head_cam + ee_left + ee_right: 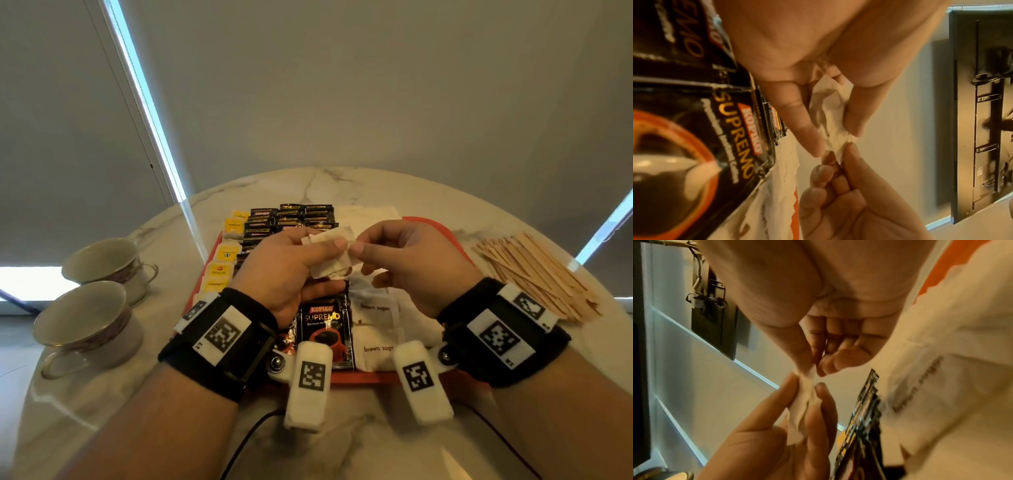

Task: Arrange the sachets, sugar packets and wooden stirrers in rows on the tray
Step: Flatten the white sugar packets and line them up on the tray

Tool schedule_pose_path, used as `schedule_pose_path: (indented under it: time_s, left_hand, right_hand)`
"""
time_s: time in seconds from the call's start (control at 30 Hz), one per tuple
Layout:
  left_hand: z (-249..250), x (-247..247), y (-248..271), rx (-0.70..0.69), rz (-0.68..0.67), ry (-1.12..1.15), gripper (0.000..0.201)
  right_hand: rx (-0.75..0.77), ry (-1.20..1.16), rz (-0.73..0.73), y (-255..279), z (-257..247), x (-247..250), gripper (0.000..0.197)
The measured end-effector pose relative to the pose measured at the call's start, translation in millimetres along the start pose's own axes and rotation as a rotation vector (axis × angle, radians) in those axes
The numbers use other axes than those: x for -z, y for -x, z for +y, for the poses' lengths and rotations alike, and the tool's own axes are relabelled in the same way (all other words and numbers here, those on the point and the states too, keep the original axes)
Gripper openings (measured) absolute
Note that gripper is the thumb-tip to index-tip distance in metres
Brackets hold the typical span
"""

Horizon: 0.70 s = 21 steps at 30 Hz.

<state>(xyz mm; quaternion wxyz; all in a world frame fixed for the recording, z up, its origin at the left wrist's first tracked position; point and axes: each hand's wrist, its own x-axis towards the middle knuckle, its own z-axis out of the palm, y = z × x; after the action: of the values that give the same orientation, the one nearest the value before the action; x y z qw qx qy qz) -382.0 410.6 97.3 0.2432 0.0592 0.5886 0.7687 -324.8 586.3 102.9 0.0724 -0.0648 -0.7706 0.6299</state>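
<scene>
Both hands hover above the orange tray (363, 377). My left hand (301, 263) holds a small bunch of white sugar packets (334, 263) between thumb and fingers. My right hand (380, 253) pinches the end of one of those packets (835, 139) with thumb and forefinger. The same pinch shows in the right wrist view on a packet (807, 386). On the tray lie rows of black coffee sachets (291, 216), one large black sachet (325, 329) near me, yellow tea sachets (224, 253) on the left, and white brown-sugar packets (380, 329) on the right.
A pile of wooden stirrers (534, 274) lies on the marble table (102, 394) right of the tray. Two teacups (85, 322) (106, 260) stand to the left. A black cable (246, 442) trails across the near table edge.
</scene>
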Motion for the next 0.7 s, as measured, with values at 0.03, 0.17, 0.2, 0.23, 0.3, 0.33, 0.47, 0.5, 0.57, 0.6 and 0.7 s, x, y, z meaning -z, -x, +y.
schedule_pose_path:
  time_s: [0.03, 0.17, 0.2, 0.23, 0.3, 0.33, 0.47, 0.5, 0.57, 0.6, 0.7]
  left_hand:
    - [0, 0, 0, 0.007, -0.014, -0.001, 0.029]
    - [1, 0, 0, 0.019, -0.034, -0.016, 0.021]
    - [1, 0, -1, 0.012, -0.031, -0.032, 0.019]
    - [0, 0, -1, 0.001, -0.026, -0.043, 0.018]
    - [-1, -1, -1, -0.022, -0.010, -0.042, 0.017]
    - [-2, -1, -2, -0.031, 0.001, -0.038, 0.017]
    - [-3, -2, -1, -0.028, 0.016, -0.103, 0.009]
    - [-3, -2, -1, -0.028, 0.018, -0.108, 0.009]
    - [-1, -3, 1, -0.042, 0.007, -0.086, 0.015]
    - [1, -4, 2, -0.055, -0.004, -0.078, 0.024]
    - [4, -6, 6, -0.048, -0.064, -0.045, 0.049]
  right_hand:
    - [-0.009, -0.064, 0.007, 0, 1, -1, 0.010]
    - [-0.048, -0.309, 0.091, -1, 3, -3, 0.006]
    - [-0.047, -0.333, 0.116, -1, 3, -3, 0.006]
    - [-0.050, -0.359, 0.119, -1, 4, -3, 0.008]
    - [-0.078, -0.409, 0.056, 1, 5, -4, 0.015]
    - [-0.093, -0.421, 0.013, 2, 6, -5, 0.018]
    - [-0.079, -0.457, 0.047, 3, 5, -5, 0.010]
    - [-0.069, -0.459, 0.070, 3, 4, -4, 0.007]
    - [-0.045, -0.414, 0.073, 3, 2, -1, 0.004]
    - [-0.031, -0.371, 0.059, 3, 0, -1, 0.005]
    - [-0.002, -0.250, 0.008, 5, -5, 4, 0.008]
